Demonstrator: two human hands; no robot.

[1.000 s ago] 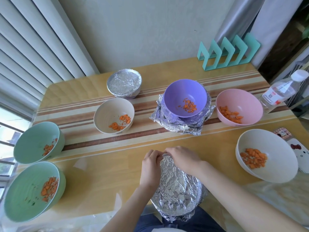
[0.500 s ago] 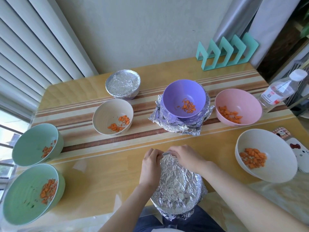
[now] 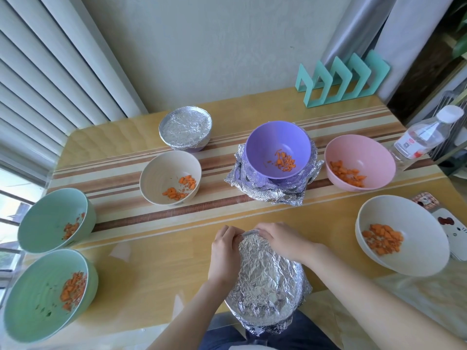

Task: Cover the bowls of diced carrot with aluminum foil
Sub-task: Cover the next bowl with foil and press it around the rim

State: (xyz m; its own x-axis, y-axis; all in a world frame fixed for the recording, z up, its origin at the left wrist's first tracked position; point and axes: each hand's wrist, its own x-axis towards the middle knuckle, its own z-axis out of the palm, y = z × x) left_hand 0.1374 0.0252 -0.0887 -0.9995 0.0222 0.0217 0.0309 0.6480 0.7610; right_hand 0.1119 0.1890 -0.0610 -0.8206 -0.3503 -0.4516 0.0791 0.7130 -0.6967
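Note:
A foil-covered bowl (image 3: 267,286) sits at the table's near edge in front of me. My left hand (image 3: 223,251) grips its far left rim, fingers curled over the foil. On the far right rim my right hand (image 3: 280,238) presses and folds the foil down. Open bowls of diced carrot stand around: two green bowls (image 3: 48,294) (image 3: 54,218) at the left, a beige bowl (image 3: 170,176), a purple bowl (image 3: 278,152) resting on a crumpled foil stack (image 3: 273,193), a pink bowl (image 3: 358,162) and a white bowl (image 3: 401,238). Another foil-covered bowl (image 3: 184,127) stands at the back.
A teal rack (image 3: 341,77) stands at the back right by the wall. A plastic bottle (image 3: 424,135) stands at the right edge, with a patterned case (image 3: 452,223) beside the white bowl. Window blinds run along the left side.
Both hands stay on the far rim of the foil-covered bowl, their fingers shifting slightly along the foil edge. Nothing else has moved.

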